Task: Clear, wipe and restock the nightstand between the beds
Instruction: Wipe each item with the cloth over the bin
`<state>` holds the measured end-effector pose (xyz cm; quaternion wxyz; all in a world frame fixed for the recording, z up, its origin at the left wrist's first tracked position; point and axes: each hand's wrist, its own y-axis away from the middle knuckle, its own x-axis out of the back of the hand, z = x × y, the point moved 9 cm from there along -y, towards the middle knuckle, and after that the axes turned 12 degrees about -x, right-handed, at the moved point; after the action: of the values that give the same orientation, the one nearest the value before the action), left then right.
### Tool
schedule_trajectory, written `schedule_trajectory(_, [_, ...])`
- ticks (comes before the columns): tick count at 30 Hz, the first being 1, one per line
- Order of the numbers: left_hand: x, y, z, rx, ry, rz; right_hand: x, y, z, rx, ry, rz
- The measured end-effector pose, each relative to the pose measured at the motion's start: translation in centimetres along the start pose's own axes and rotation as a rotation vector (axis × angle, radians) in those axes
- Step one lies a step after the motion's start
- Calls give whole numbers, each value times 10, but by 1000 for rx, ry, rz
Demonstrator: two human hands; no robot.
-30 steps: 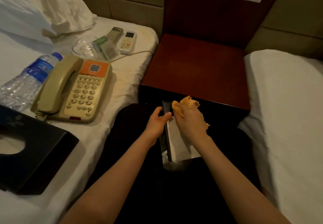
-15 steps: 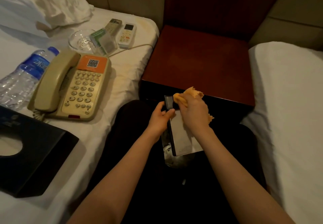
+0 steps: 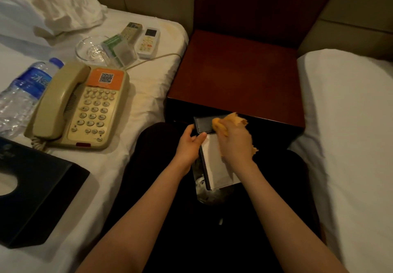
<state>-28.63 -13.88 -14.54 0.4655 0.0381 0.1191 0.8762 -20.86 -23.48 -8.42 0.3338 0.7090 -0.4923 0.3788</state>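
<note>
Now mid-wipe: left hand [image 3: 190,145] closed on left edge of dark flat holder [image 3: 214,155] with white face, steadying it low before nightstand [image 3: 234,77]; right hand [image 3: 234,143] bunched tight round orange cloth [image 3: 228,121], pressed on holder's far end; long axis running away from body toward nightstand front, so wipe stroke likely along that line, back toward body; nightstand top bare; phone [image 3: 83,106], remotes, glass, bottle parked on left bed [image 3: 148,85] awaiting return.
</note>
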Motion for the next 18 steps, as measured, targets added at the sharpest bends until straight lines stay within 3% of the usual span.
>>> schedule_trajectory(3, [0,0,2,-8,7,-6,-5,7,-17,126,58,6])
schedule_trajectory(7, [3,-1,3,0,3,22,26,-20,18,-145,-115,135])
schedule_trajectory(9, [3,-2,2,7,25,38,29,-16,19,-175,-109,128])
schedule_trajectory(14, [5,-3,-6,60,85,60,-7,26,-25,212,92,-18])
schedule_trajectory(18, [5,-4,-3,48,118,76,13,-3,12,-117,-71,71])
